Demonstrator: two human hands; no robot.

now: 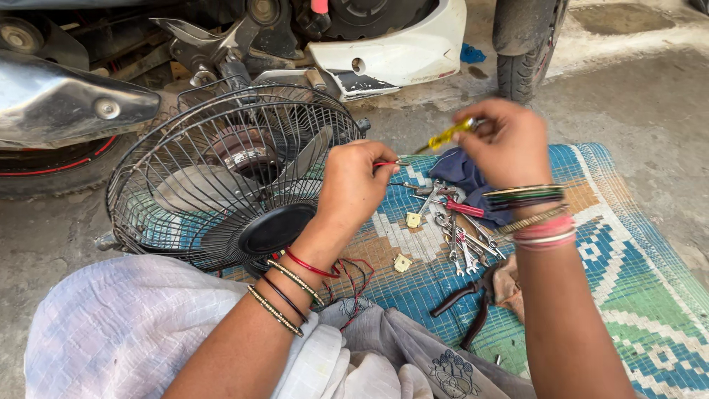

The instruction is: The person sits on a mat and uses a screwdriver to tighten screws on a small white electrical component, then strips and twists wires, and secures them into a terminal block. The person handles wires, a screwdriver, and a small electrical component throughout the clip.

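Two hands raised over woven mat [628, 295], left hand [353, 185] pinching red wire [384, 164] beside caged fan [229, 177], right hand [509, 144] closed around yellow screwdriver [447, 136], spanners [461, 240] and pliers [473, 295] below.

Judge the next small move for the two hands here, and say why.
Probably bring the yellow-handled screwdriver in the right hand down to the red wire end pinched by the left hand. The tool tip points toward that wire end but seems apart from it, and both hands are raised above the mat beside the fan.
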